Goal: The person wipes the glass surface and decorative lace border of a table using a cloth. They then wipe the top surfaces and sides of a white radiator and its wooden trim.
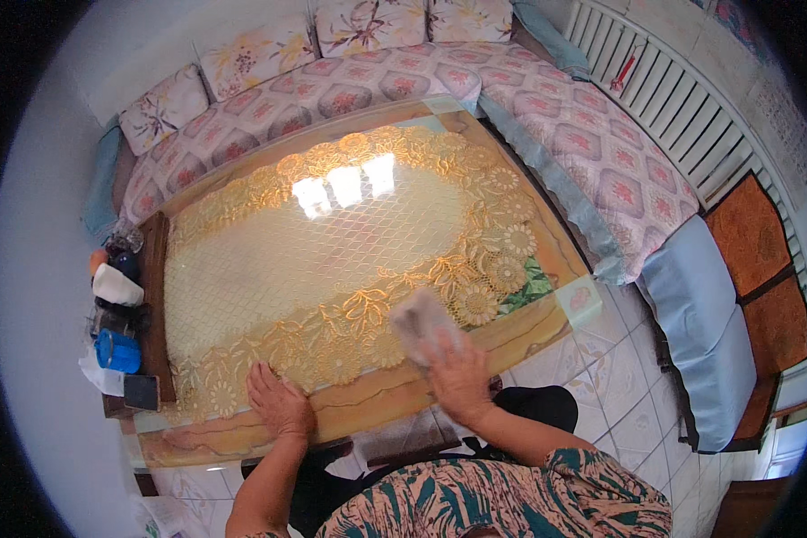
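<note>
A pale greyish-pink cloth [421, 325] lies bunched on the near right part of the table. My right hand [460, 375] is on it, fingers over the cloth and slightly blurred. To the left, my left hand [280, 402] rests palm down near the table's front edge, its fingers stretched out and holding nothing. Beneath both hands is a long table [242, 442] with a glossy, clear-looking cover. Under that shine shows a gold lace-patterned tablecloth [332, 249] with flowers, leaves and a netted middle.
A wooden shelf [155, 314] at the table's left end bears a blue cup [118, 351], a white container [117, 285] and several small items. An L-shaped sofa [403, 82] with patterned covers borders the far and right sides. White railings [668, 94] stand behind its right arm, above tiled floor [614, 377].
</note>
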Demonstrator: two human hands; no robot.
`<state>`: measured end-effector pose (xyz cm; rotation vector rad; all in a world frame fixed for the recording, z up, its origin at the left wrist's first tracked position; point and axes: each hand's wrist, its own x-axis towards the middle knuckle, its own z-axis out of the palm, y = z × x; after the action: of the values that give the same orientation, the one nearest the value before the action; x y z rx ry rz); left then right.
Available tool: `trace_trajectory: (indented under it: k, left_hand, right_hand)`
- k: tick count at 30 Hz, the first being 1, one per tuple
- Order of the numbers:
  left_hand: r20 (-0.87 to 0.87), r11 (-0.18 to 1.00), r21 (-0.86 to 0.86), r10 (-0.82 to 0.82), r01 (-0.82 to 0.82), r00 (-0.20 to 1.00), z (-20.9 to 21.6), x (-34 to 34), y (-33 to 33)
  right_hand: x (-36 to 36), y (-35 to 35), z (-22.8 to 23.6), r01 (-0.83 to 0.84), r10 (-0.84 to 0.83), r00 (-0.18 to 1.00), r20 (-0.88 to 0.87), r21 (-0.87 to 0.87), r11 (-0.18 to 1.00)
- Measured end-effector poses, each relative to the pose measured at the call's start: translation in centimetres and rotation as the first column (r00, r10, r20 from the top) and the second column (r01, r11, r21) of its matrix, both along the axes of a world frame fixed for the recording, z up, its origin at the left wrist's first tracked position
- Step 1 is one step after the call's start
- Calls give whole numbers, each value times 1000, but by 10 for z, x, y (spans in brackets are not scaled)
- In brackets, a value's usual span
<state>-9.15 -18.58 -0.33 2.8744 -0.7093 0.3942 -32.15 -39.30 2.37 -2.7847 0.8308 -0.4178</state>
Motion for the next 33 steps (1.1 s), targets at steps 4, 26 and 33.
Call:
trace_trajectory:
  k: [4,26,33]
  left_hand:
    - [-24,999,-35,-4,3,1000,7,-3,-4]
    - [-186,999,-14,-42,41,982,23,-3,-3]
    - [-245,990,103,-65,92,967,22,-6,2]
  right_hand:
    - [64,32,-7,-282,286,955,85,-51,958]
    - [232,-297,-31,210,-181,967,181,-155,965]
    - [82,-377,-24,350,-351,934,69,-379,857]
